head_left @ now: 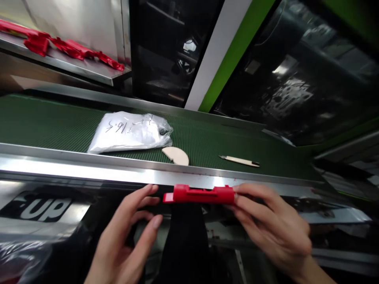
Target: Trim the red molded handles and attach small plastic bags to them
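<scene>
A red moulded plastic part [203,195], long and notched along its top, is held level just in front of the conveyor's metal edge. My right hand [274,221] pinches its right end between thumb and fingers. Beside the part's left end, my left hand [130,232] is apart from it, fingers curved and spread, with nothing in them. On the green belt beyond lie a cream half-round piece [177,156] and a craft knife [239,161] with a pale handle, its blade pointing left.
A clear plastic bag [127,132] of white contents, with handwriting on it, lies on the green conveyor belt [201,138]. Red plastic scraps [74,49] rest on a metal ledge at the upper left. A metal rail [89,167] runs along the belt's near side.
</scene>
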A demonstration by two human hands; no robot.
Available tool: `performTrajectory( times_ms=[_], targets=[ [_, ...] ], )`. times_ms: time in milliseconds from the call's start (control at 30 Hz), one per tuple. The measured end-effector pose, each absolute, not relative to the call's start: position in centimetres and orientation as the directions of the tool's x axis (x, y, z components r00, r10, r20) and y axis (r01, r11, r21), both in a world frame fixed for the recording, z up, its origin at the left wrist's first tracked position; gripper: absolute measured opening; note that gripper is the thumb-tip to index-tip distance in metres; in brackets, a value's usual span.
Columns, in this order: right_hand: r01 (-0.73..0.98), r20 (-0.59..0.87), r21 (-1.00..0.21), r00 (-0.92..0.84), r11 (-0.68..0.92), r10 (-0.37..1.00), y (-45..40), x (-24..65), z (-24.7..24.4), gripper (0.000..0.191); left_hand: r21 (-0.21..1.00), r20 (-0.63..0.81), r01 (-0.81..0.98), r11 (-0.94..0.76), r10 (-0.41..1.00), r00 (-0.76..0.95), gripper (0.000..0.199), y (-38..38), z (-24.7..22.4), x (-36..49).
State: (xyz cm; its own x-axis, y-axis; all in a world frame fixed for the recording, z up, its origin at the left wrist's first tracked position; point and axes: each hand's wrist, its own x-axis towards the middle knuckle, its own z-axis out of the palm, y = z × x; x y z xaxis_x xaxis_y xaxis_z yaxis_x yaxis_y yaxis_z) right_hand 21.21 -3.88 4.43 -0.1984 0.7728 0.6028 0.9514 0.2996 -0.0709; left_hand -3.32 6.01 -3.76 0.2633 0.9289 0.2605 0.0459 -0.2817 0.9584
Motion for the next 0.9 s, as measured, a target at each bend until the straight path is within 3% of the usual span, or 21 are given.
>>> performTrajectory(
  times_ms=[133, 200, 367, 533, 667, 800, 900],
  targets=[
    [0.916, 0.557, -0.215, -0.171, 0.339, 0.813, -4.7, 19.8, 3.1, 0.038, 0.970, 0.212, 0.046, -0.238, 0.923, 0.321, 0.033, 3.9, -3.2, -3.0],
    [0.881, 0.529, -0.346, -0.100, 0.322, 0.843, -4.7, 19.3, 2.4, 0.031, 0.976, 0.174, 0.073, -0.204, 0.939, 0.297, 0.028, 3.2, -3.2, -3.6],
    [0.737, 0.347, -0.658, 0.113, 0.156, 0.931, -4.5, 18.3, 0.5, 0.009, 0.998, 0.018, 0.047, -0.032, 0.962, 0.271, 0.029, 1.9, -3.5, -4.8],
    [0.516, 0.075, -0.856, 0.202, -0.041, 0.977, -4.6, 18.1, -0.9, 0.009, 0.997, -0.072, 0.054, 0.060, 0.961, 0.267, 0.031, 1.2, -3.5, -5.1],
    [0.259, -0.150, -0.948, 0.157, -0.187, 0.976, -4.9, 18.5, -1.9, 0.017, 0.991, -0.133, 0.047, 0.125, 0.966, 0.222, 0.032, 1.4, -3.3, -5.2],
    [0.001, -0.262, -0.965, 0.129, -0.264, 0.957, -4.7, 18.3, -2.2, 0.024, 0.977, -0.209, 0.008, 0.212, 0.956, 0.203, 0.032, 1.7, -3.3, -5.3],
    [-0.101, -0.317, -0.946, 0.110, -0.307, 0.942, -4.3, 17.9, -2.1, 0.026, 0.970, -0.239, -0.005, 0.245, 0.948, 0.209, 0.032, 1.8, -3.6, -5.5]
  ],
)
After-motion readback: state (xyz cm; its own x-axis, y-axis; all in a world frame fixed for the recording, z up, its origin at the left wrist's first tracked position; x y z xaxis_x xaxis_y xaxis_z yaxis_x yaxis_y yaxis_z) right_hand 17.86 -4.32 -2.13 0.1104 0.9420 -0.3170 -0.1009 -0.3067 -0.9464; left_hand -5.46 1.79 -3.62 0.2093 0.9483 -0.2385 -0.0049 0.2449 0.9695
